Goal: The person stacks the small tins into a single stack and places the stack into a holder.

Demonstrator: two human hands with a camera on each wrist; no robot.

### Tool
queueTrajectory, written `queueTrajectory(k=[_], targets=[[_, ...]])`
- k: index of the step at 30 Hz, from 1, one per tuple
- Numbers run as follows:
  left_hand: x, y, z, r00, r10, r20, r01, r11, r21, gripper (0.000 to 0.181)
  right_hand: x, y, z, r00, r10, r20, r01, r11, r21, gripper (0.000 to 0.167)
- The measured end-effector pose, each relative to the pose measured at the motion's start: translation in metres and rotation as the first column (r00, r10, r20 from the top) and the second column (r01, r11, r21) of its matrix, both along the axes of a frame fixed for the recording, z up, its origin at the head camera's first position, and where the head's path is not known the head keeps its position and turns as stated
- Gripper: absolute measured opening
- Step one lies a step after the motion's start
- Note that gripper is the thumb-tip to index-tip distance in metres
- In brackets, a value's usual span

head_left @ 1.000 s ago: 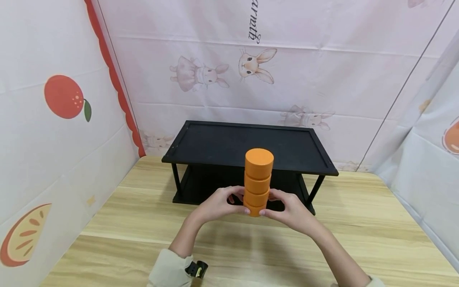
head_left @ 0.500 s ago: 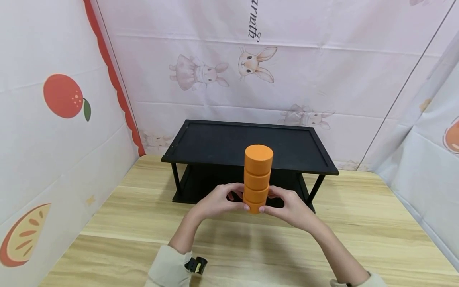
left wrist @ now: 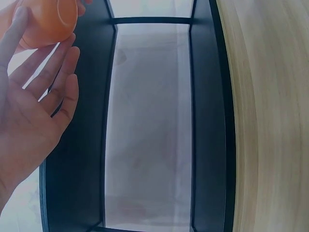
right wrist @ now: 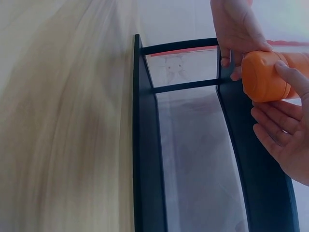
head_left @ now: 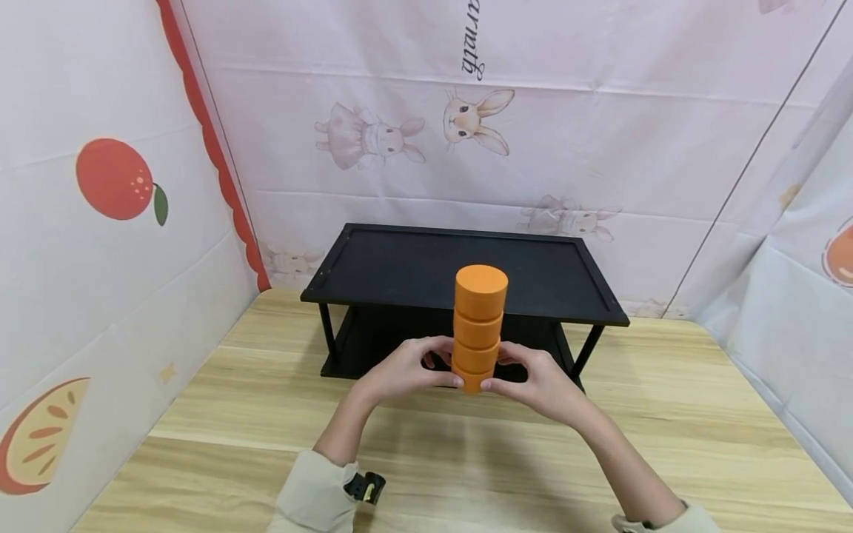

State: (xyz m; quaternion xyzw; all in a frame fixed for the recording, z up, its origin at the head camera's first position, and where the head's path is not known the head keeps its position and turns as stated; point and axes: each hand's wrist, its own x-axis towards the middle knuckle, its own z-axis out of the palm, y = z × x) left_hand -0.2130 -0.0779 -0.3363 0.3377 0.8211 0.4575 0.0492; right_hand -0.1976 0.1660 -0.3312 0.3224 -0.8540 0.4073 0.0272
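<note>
A tall orange cylinder [head_left: 480, 318] of several stacked sections, parted by ring-like grooves, is held upright in front of the black two-tier shelf [head_left: 433, 266]. My left hand [head_left: 406, 368] grips its lower part from the left, thumb on the near side. From the right, my right hand [head_left: 546, 385] holds the same lower part, its thumb close to the other thumb. The cylinder's rounded base [right wrist: 264, 77] shows between both hands in the right wrist view. Most of the fingertips behind it are hidden in the head view.
The shelf stands on a light wood table [head_left: 426, 459], its lower tier [head_left: 386, 333] partly hidden by the hands. Cloth backdrops [head_left: 413, 170] with printed rabbits and fruit rise behind and at both sides. A black band [head_left: 365, 487] circles the left wrist.
Both hands have raised the orange cylinder slightly, so its top appears higher against the shelf's upper tier. The grip looks the same, and the shelf has stayed in place.
</note>
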Motion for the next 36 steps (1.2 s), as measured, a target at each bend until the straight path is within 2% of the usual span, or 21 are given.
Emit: queueTrajectory(k=[11, 20, 32, 34, 36], targets=[[-0.002, 0.002, 0.005, 0.999, 0.012, 0.033, -0.012, 1.0, -0.007, 0.044, -0.003, 0.0, 0.001, 1.0, 0.002, -0.004, -0.002, 1.0, -0.002, 0.049], [-0.005, 0.0, 0.007, 1.0, 0.006, 0.008, -0.006, 1.0, -0.016, 0.045, -0.004, -0.001, 0.006, 1.0, 0.001, -0.025, -0.001, 1.0, 0.013, 0.049], [-0.007, 0.0, 0.012, 1.0, -0.008, 0.001, 0.008, 1.0, -0.014, 0.046, -0.006, 0.0, 0.009, 1.0, -0.007, -0.015, 0.007, 1.0, 0.008, 0.05], [-0.002, 0.001, 0.021, 1.0, -0.009, 0.007, 0.01, 1.0, -0.017, 0.045, -0.007, 0.0, 0.009, 1.0, -0.009, -0.014, 0.009, 1.0, 0.007, 0.05], [-0.003, 0.002, 0.023, 1.0, -0.014, 0.01, 0.014, 1.0, -0.016, 0.045, -0.007, 0.001, 0.01, 1.0, -0.012, -0.015, 0.012, 1.0, 0.01, 0.05]])
